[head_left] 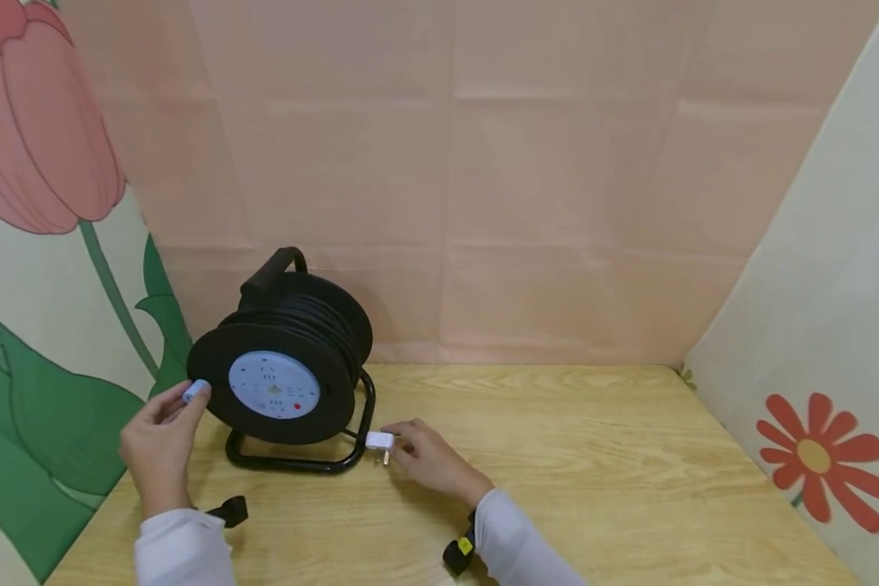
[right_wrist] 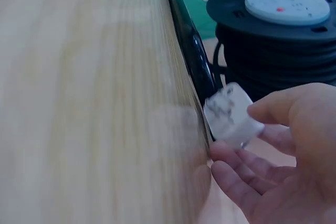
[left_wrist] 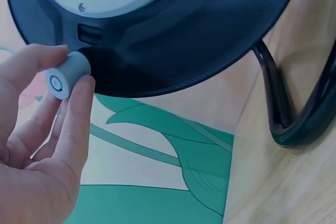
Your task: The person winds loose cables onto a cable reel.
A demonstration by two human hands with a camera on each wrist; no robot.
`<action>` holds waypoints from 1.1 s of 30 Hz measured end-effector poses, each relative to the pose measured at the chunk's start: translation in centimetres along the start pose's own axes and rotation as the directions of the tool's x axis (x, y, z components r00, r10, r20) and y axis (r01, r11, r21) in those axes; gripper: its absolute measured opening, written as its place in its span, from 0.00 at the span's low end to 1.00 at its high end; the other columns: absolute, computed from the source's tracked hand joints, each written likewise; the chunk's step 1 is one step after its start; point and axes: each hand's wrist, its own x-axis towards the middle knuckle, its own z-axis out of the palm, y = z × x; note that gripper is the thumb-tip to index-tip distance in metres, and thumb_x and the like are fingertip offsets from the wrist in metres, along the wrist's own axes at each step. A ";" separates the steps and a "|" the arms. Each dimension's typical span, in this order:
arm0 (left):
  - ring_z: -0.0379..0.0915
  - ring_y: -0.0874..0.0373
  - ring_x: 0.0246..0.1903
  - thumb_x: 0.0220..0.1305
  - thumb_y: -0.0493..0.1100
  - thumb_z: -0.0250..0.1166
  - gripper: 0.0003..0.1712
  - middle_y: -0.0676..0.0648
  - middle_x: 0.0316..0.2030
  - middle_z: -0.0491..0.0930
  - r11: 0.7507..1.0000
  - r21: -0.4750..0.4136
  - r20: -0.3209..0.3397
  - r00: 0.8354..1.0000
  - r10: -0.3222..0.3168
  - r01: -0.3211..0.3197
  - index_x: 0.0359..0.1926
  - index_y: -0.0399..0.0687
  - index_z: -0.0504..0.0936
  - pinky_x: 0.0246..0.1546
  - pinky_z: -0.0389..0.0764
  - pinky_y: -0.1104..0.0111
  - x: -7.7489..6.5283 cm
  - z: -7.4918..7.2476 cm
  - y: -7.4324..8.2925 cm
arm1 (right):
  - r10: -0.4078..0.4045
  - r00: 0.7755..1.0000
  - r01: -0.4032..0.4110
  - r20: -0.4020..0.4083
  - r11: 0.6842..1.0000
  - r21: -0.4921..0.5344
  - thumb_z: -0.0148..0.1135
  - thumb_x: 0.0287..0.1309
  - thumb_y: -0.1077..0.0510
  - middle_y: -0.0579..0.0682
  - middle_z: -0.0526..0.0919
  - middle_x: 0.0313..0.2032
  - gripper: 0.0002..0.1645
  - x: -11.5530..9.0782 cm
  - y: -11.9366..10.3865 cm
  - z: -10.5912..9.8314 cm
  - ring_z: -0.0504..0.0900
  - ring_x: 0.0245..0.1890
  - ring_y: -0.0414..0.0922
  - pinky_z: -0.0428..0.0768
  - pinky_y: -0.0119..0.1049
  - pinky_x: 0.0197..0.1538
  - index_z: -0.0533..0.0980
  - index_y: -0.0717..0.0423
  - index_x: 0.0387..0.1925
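A black cable reel [head_left: 278, 358] stands upright on its tubular frame, left of the table's middle. Black cable is wound round its drum, and a pale round socket panel [head_left: 274, 385] with a small red button sits on its front disc. My left hand [head_left: 163, 443] pinches the pale blue winding knob [left_wrist: 68, 74] at the disc's left edge between thumb and fingers. Low at the reel's right side, my right hand [head_left: 434, 462] holds a white plug [right_wrist: 231, 111] by its body. Metal pins point down from the plug in the head view, and black cable runs from it toward the reel.
The reel rests on a wood-grain table [head_left: 557, 472]. A pink sheet [head_left: 527, 187] hangs behind it, and a flower-printed panel stands at each side. The reel's black carrying handle [head_left: 267, 273] rises at its top. Black straps are on both wrists.
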 end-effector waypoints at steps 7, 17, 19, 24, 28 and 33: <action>0.76 0.69 0.40 0.50 0.56 0.80 0.29 0.61 0.40 0.82 1.000 -0.020 0.011 1.000 -0.001 0.002 0.53 0.54 0.88 0.34 0.74 0.85 0.1 -0.1 0.4 | 0.049 0.999 -0.050 0.022 0.997 0.058 0.51 0.76 0.56 0.55 0.75 0.60 0.22 -0.6 1.0 -1.9 0.79 0.56 0.51 0.80 0.43 0.50 0.71 0.55 0.67; 0.76 0.64 0.48 0.49 0.49 0.81 0.29 0.55 0.50 0.78 0.964 -0.254 0.052 0.996 -0.070 0.081 0.54 0.49 0.87 0.39 0.75 0.82 0.0 0.1 0.6 | 0.041 0.998 -0.041 -0.042 0.999 -0.006 0.50 0.77 0.56 0.58 0.76 0.60 0.23 -2.3 3.5 -5.2 0.77 0.57 0.53 0.75 0.53 0.58 0.70 0.59 0.67; 0.75 0.64 0.48 0.49 0.48 0.81 0.28 0.55 0.49 0.77 0.953 -0.290 0.051 0.996 -0.076 0.088 0.53 0.48 0.87 0.40 0.75 0.81 0.0 0.2 0.7 | 0.041 0.998 -0.043 -0.051 0.998 -0.035 0.50 0.77 0.55 0.58 0.75 0.61 0.23 -2.9 4.0 -6.0 0.76 0.58 0.54 0.75 0.55 0.58 0.69 0.59 0.67; 0.72 0.63 0.49 0.49 0.46 0.81 0.28 0.54 0.47 0.79 0.929 -0.357 0.050 0.995 -0.084 0.097 0.53 0.48 0.87 0.43 0.73 0.79 -0.2 0.3 1.0 | 0.062 0.993 -0.073 -0.097 0.990 -0.117 0.52 0.76 0.56 0.55 0.74 0.62 0.23 -4.4 4.8 -8.0 0.72 0.61 0.57 0.74 0.58 0.58 0.70 0.57 0.67; 0.76 0.62 0.47 0.49 0.41 0.81 0.27 0.51 0.45 0.80 0.881 -0.463 0.059 0.995 -0.081 0.099 0.53 0.44 0.87 0.44 0.76 0.80 -0.3 0.6 1.3 | 0.092 0.986 -0.112 -0.141 0.983 -0.148 0.54 0.75 0.53 0.52 0.73 0.63 0.24 -5.7 5.2 -9.3 0.71 0.63 0.58 0.74 0.59 0.58 0.70 0.55 0.67; 0.76 0.60 0.49 0.49 0.40 0.81 0.28 0.49 0.48 0.80 0.841 -0.535 0.064 0.996 -0.061 0.085 0.54 0.44 0.86 0.46 0.77 0.79 -0.4 1.1 1.7 | 0.109 0.977 -0.142 -0.182 0.974 -0.179 0.53 0.76 0.52 0.54 0.73 0.64 0.24 -7.2 5.8 -10.7 0.71 0.63 0.59 0.73 0.60 0.59 0.70 0.55 0.67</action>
